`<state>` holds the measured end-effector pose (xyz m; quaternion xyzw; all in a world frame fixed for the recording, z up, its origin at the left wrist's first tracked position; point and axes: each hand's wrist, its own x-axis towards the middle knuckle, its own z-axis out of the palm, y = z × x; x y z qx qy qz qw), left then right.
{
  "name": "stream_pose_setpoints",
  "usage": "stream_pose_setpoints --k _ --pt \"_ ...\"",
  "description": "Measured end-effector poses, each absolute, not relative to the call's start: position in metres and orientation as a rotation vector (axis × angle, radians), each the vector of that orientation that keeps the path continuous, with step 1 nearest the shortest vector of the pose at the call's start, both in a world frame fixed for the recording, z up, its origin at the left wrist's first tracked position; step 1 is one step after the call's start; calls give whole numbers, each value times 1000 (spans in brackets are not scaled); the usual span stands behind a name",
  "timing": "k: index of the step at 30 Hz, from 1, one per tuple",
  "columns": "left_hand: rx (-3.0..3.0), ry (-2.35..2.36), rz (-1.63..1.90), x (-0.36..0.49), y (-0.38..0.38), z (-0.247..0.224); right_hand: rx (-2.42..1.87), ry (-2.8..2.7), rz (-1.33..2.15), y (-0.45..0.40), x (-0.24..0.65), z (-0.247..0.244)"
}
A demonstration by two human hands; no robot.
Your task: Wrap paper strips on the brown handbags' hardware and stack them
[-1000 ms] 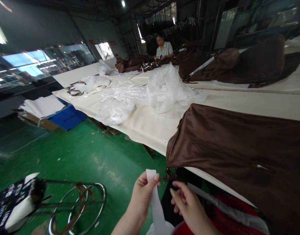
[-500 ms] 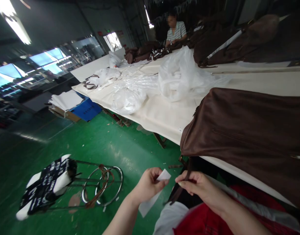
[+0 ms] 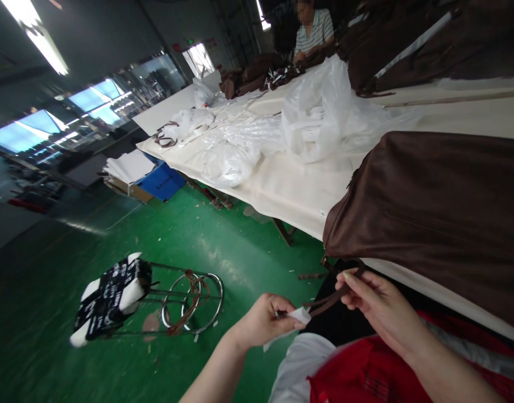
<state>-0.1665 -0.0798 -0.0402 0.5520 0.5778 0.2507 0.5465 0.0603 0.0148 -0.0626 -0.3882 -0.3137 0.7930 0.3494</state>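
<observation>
My left hand (image 3: 267, 323) is closed on a white paper strip (image 3: 300, 316), which is folded over at the fingertips. The end of a thin brown strap (image 3: 326, 305) reaches into the paper there. My right hand (image 3: 377, 305) pinches the same strap farther along, close to a metal fitting at the corner of a brown leather bag (image 3: 429, 207). The bag lies flat on the table's near edge. Part of the strap is hidden behind my right fingers.
The long cream-covered table (image 3: 282, 193) holds clear plastic bags (image 3: 319, 120) and piled brown leather pieces. Across it sits a person in a striped shirt (image 3: 313, 33). An overturned stool (image 3: 114, 294) lies on the green floor at left; a blue box (image 3: 160, 182) stands behind.
My left hand has brought the white paper strip to the strap's end, and the paper is now folded around it. My right hand has raised the strap slightly. The view has shifted.
</observation>
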Motion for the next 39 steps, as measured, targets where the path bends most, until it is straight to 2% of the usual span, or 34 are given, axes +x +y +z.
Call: stream_pose_setpoints --k 24,32,39 --pt "1285 1418 443 -168 -64 -48 -1093 -1035 1978 19 68 -72" --pt "1431 1396 329 -157 -61 -38 -1076 -1082 1926 19 64 -70" --pt "1207 1314 467 -155 -56 -41 -1056 -1111 1914 23 71 -79"
